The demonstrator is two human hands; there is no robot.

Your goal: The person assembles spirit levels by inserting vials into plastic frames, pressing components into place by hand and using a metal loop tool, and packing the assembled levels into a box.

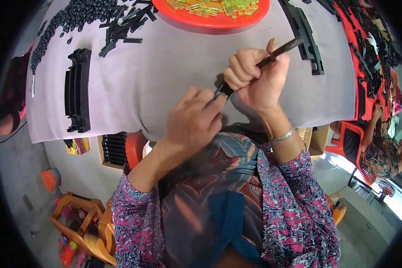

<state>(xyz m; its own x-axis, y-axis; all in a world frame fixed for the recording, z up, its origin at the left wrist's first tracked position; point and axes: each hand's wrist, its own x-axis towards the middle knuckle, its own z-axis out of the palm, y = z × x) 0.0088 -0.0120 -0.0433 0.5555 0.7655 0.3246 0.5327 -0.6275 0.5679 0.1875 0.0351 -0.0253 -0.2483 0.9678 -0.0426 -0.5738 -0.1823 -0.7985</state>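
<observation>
The person is sitting at the near edge of a table covered with a pale grey cloth (pixel 165 76), and both hands are meeting just over that edge. The right hand (pixel 254 76) is curling into a tight fist around a dark, slim tool (pixel 281 48), whose upper end is sticking out past the thumb toward the far right while its lower tip is pointing down and left toward the other hand. The left hand (pixel 194 120) is lying just beside and nearer, with its fingers drawn narrow and pinching a small black part (pixel 222 90) right where the tool's tip is meeting it; what that part is exactly cannot be told, since the fingers are covering most of it. A silver bracelet (pixel 282 136) is circling the right wrist. On the left of the cloth a long black ribbed moulding (pixel 77 90) is lying lengthwise, well apart from the hands. At the far left a heap of small black rings (pixel 69 22) and short black strips (pixel 125 24) is spreading across the cloth. At the far edge an orange tray (pixel 210 18) is holding clear yellow-green pieces (pixel 214 6). Another curved black moulding (pixel 308 35) is resting on the far right, near the tool's upper end. Beyond the right edge of the table another person (pixel 379 152) is sitting in a red chair.
</observation>
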